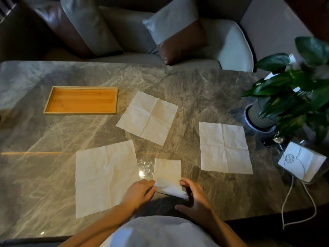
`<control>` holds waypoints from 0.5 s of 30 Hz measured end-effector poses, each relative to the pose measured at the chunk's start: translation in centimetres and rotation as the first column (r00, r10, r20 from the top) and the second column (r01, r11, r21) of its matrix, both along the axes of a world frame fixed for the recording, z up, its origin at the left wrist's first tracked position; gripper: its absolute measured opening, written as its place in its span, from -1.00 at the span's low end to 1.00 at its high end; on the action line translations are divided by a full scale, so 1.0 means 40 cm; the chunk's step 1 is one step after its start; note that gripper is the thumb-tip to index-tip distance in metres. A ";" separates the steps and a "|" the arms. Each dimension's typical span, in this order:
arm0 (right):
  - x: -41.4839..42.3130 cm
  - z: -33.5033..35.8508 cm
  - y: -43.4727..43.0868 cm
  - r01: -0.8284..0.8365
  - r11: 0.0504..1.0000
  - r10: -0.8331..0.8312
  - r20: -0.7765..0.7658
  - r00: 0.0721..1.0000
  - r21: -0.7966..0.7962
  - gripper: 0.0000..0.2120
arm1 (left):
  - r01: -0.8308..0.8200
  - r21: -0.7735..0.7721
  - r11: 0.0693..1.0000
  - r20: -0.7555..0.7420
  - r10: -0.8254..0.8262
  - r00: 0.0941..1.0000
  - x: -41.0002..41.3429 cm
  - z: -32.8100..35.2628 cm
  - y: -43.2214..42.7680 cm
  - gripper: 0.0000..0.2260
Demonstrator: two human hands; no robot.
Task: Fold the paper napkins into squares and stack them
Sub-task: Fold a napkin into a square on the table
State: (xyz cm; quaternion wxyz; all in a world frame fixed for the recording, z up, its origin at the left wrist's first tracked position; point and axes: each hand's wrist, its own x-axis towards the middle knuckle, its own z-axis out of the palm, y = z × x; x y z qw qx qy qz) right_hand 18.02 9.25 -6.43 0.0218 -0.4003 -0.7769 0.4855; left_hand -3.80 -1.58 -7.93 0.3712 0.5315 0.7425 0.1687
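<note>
Low center of the frame, left hand (140, 190) and right hand (193, 195) both pinch the half-folded napkin (167, 172)'s near edge, so it looks mid-fold, next probably flipping it over squarely.

**Dim lounge, marble table**

A grey veined marble table (53, 139) fills the view, glossy with warm light streaks at 9 o'clock. Beyond it, at 12 o'clock, a pale sofa (229, 45) carries grey-and-brown leather cushions (178, 32). A leafy potted plant (284, 97) stands at 3 o'clock
</note>
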 end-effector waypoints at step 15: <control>-0.069 -0.055 0.034 0.271 0.954 -0.262 0.083 0.962 -0.127 -0.78 | -0.236 -0.111 0.965 0.070 0.244 0.967 -0.010 -0.007 0.033 -0.89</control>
